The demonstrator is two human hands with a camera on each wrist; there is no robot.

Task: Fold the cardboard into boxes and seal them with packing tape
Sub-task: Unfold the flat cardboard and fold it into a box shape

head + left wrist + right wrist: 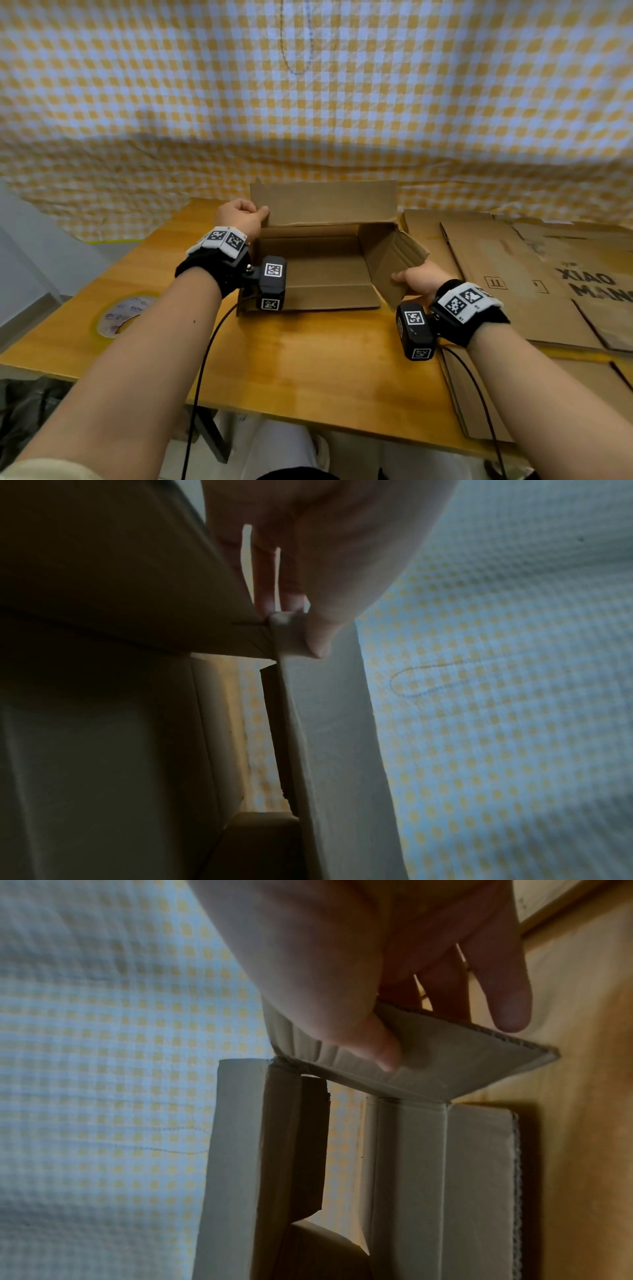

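At frame centre, we see the open cardboard box standing on the bench. The left hand pinches its far-left flap corner; the right hand grips the right flap, thumb on top. Flattened cardboard sheets lie at right, and what appears to be a tape roll at left.

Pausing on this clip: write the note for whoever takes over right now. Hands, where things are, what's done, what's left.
Left hand: pinches the left end of the cardboard box, at the upright rear flap.
Right hand: grips the right side flap, which tilts outward.
The box stands opened on the wooden table, flaps still open. Roll of packing tape lies untouched at the left; flat cardboard sheets are stacked at the right.
Done: box opened up.
Left: fold its flaps, tape it, then do the remaining sheets.
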